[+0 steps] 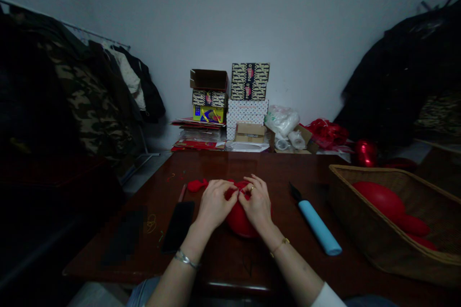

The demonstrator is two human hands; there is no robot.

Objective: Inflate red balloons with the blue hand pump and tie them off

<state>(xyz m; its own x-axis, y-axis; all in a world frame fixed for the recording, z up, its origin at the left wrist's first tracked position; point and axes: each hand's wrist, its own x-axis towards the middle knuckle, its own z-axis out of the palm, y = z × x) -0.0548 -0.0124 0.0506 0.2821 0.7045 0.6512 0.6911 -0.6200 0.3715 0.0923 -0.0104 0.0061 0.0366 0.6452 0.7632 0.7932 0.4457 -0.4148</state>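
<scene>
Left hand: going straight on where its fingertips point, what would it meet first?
The left hand would probably meet the right hand first, close by at the red balloon; exact depth is unclear.

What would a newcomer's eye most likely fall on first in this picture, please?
Probably the round red balloon at the middle of the dark table, with the left hand and right hand pinching at its top. Next might come the light blue tube with a black tip, lying right of the hands, and the wicker basket of red balloons at the far right.
</scene>
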